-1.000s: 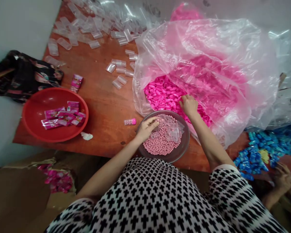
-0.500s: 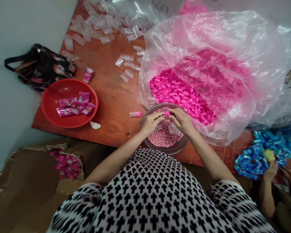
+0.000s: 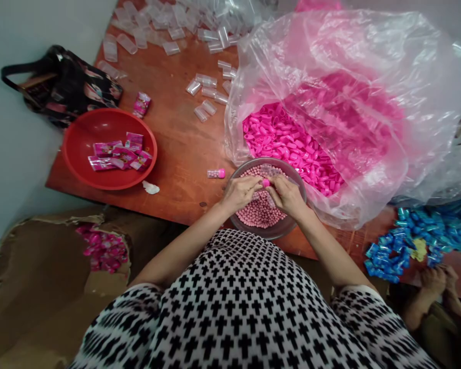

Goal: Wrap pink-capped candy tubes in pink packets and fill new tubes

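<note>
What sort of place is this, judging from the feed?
Probably a small packing workshop: a large clear plastic sack of bright pink caps, a round grey bowl of pink beads, and a round red plastic basin of pink foil sachets.

- Dead centre, a bowl point(image 3: 297, 218) of beads point(image 3: 259, 210) sits at the front edge of the wooden table point(image 3: 184, 174)
- Just behind it, a plastic bag point(image 3: 369, 51) of bottle caps point(image 3: 284, 141)
- Left of the bowl, a small capped bottle point(image 3: 215, 173)
- Further left, a basin point(image 3: 107, 120) holding sachets point(image 3: 117, 156)
- Behind the bottle, loose vials point(image 3: 203, 87)
- Past the basin, a handbag point(image 3: 72, 87)
- Over on the right, a heap of wrapped pieces point(image 3: 399, 246)
</note>
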The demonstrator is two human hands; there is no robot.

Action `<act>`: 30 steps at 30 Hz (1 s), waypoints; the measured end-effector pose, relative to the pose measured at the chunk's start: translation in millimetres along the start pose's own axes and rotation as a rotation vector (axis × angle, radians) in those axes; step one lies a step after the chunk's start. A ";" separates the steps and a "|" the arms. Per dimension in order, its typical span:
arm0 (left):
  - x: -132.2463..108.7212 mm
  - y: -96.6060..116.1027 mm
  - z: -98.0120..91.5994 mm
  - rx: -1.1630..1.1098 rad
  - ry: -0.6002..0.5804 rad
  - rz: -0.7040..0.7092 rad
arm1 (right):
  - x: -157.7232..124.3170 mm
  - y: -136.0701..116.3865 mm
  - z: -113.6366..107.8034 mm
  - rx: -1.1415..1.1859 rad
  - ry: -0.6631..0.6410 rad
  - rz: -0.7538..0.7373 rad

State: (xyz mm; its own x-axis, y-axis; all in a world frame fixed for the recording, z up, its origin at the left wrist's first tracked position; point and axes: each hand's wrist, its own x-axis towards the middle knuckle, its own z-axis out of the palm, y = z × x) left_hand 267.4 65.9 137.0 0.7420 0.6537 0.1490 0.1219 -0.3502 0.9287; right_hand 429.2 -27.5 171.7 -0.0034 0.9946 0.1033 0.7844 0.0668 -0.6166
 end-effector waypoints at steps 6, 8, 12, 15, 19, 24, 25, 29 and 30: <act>3.8 12.8 -13.4 0.038 -0.047 0.069 | 3.6 -13.1 -8.6 0.171 0.057 0.116; 2.6 15.5 -15.8 0.038 -0.033 0.071 | 1.2 -18.8 -9.5 0.136 0.082 0.101; 3.8 16.2 -16.1 0.059 -0.055 0.029 | 1.3 -17.5 -6.5 0.116 0.089 0.067; 8.0 12.7 -10.9 -0.098 -0.042 -0.091 | 9.1 -8.7 -5.2 0.220 0.061 0.117; 9.0 4.0 1.4 -0.503 0.122 -0.312 | 15.6 -4.6 -7.9 0.630 0.094 0.327; 1.7 -3.2 3.7 -0.616 0.239 -0.406 | 4.0 -4.9 -1.4 1.157 0.209 0.564; 0.3 -2.4 2.2 -0.566 0.221 -0.392 | 2.1 -3.9 1.2 1.195 0.236 0.604; -4.6 5.5 -0.4 -0.314 0.090 -0.196 | 2.7 -2.0 6.8 1.239 0.243 0.655; -6.1 6.9 0.8 -0.272 0.068 -0.147 | 4.1 -3.2 6.2 1.261 0.183 0.665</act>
State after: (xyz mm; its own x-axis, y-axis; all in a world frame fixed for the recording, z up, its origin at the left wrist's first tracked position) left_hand 264.2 58.9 142.2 0.6825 0.7306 0.0207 0.0365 -0.0624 0.9974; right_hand 422.9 -23.1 169.2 0.2929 0.8511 -0.4357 -0.4541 -0.2772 -0.8468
